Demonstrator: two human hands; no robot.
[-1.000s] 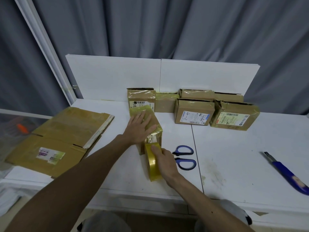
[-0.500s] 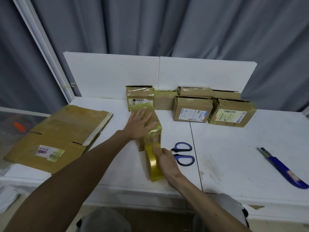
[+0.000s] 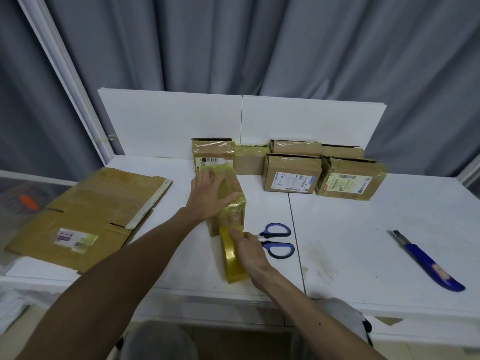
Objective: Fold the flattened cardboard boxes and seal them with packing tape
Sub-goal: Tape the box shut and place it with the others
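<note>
A small folded cardboard box (image 3: 232, 216), shiny with tape, stands in the middle of the white table (image 3: 350, 242). My left hand (image 3: 210, 194) lies flat on its top with straight fingers. My right hand (image 3: 248, 249) grips a roll of yellowish packing tape (image 3: 231, 258) that stands on edge against the box's near face, thumb over the roll's top. A stack of flattened cardboard boxes (image 3: 85, 216) lies at the table's left.
Several taped boxes (image 3: 291, 172) line the white back panel. Blue-handled scissors (image 3: 278, 240) lie just right of my right hand. A blue utility knife (image 3: 428, 261) lies at the right. Grey curtains hang behind. The table's front edge is near my knees.
Both hands stay on the box and the tape roll. The roll sits a little lower along the box's near face; otherwise only the camera has shifted.
</note>
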